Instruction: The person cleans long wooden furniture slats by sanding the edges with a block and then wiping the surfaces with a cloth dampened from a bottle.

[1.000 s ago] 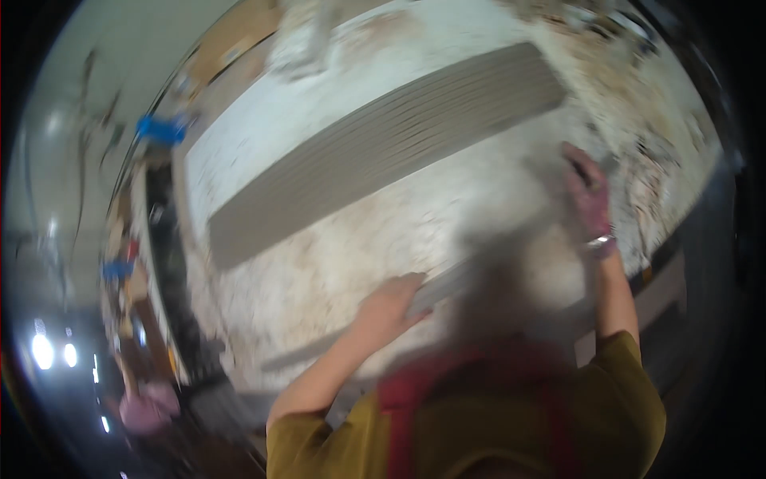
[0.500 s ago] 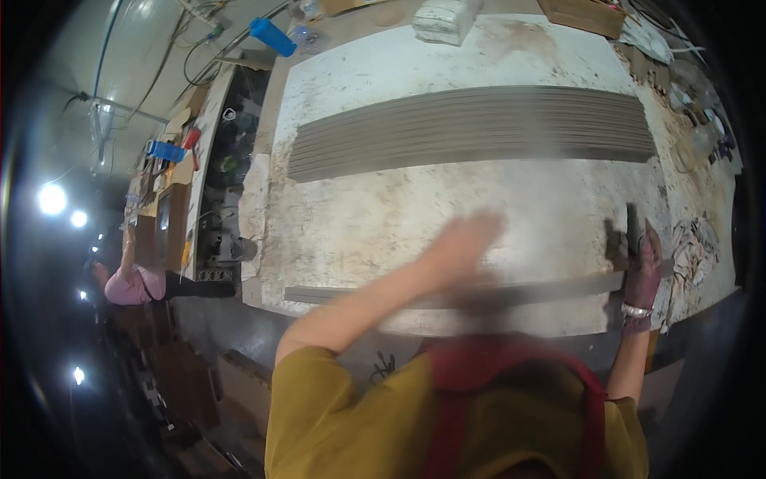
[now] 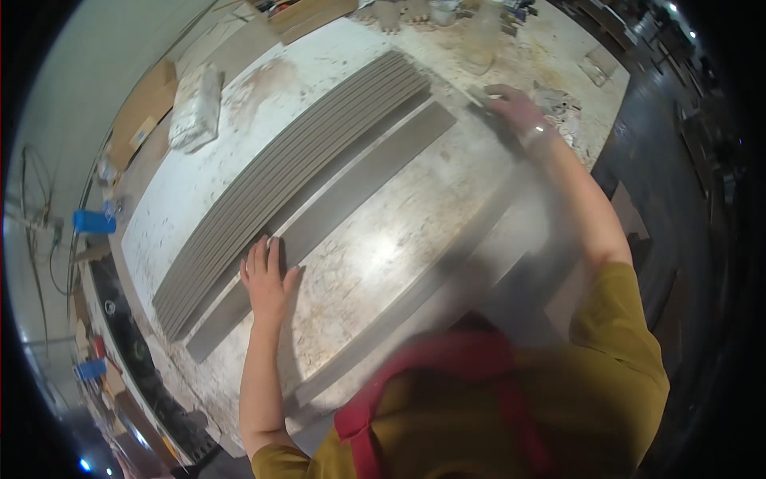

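A row of several long grey strips (image 3: 295,180) lies close together on the pale, stained worktable (image 3: 375,263). Just on the near side of that row is a single wide grey strip (image 3: 367,180), with a narrow gap between. My left hand (image 3: 267,279) rests with fingers spread on this single strip, fingertips at the gap. Beyond the strip's far right end, my right hand (image 3: 517,112) has its fingers curled over a thin, flat dark piece, blurred and partly covered by the hand. Another long grey strip (image 3: 415,295) runs along the table's near edge, blurred towards its right end.
A white wrapped bundle (image 3: 195,108) sits at the far left, beside a cardboard box (image 3: 144,112). Jars and small items (image 3: 479,36) crowd the far edge. A crumpled cloth (image 3: 558,108) lies past my right hand. A blue container (image 3: 94,222) stands off the left side.
The view has swung round, tilting the table. My left hand has gone from a blurred sweep over the table to resting on a strip now lying apart from the row. My right hand has shifted too.
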`<action>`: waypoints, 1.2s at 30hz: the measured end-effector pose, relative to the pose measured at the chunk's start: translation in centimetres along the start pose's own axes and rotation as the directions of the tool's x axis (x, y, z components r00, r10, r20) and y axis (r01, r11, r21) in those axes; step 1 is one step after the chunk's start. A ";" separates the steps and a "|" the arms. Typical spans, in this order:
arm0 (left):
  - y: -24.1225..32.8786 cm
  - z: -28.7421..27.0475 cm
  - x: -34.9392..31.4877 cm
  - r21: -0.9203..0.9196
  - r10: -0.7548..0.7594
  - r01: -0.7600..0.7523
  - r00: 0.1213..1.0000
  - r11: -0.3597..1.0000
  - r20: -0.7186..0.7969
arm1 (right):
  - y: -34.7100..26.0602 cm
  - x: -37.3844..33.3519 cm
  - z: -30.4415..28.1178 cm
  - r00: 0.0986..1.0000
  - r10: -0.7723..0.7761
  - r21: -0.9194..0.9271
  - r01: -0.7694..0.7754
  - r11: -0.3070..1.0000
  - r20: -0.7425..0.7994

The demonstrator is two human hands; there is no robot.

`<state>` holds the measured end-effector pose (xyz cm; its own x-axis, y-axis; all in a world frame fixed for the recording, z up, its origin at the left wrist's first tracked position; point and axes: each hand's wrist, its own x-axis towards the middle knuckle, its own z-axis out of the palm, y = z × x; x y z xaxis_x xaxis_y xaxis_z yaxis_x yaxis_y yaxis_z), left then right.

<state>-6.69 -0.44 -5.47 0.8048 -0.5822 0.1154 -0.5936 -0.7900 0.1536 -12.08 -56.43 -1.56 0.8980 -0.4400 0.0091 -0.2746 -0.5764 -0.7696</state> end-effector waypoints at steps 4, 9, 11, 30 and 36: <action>-0.3 1.9 0.3 -0.008 -0.033 0.033 0.999 0.999 0.034 | -0.9 4.4 4.0 0.996 0.047 -0.088 -0.040 0.995 0.077; 0.1 1.8 0.3 0.007 -0.019 0.019 1.000 1.000 0.023 | 0.1 4.1 6.5 0.992 -0.003 -0.082 0.014 0.997 0.129; 0.0 1.6 0.3 0.027 -0.025 0.024 1.000 0.999 0.018 | -2.1 2.6 4.3 0.961 0.089 -0.237 -0.025 0.971 0.263; -2.5 0.0 -11.4 -0.005 -0.272 0.273 0.958 0.962 0.093 | -33.5 -13.9 32.0 0.209 -0.676 0.271 0.803 0.531 0.706; -2.7 1.8 -11.0 -0.146 -0.312 0.290 0.936 0.946 -0.165 | -44.2 -26.5 49.4 -0.262 -0.699 0.537 0.819 0.204 0.665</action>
<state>-13.96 7.75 -8.92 0.9380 -0.2662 0.2220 -0.3282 -0.8879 0.3223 -6.72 14.74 0.68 0.1854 0.9764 0.1107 0.8636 -0.1082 -0.4924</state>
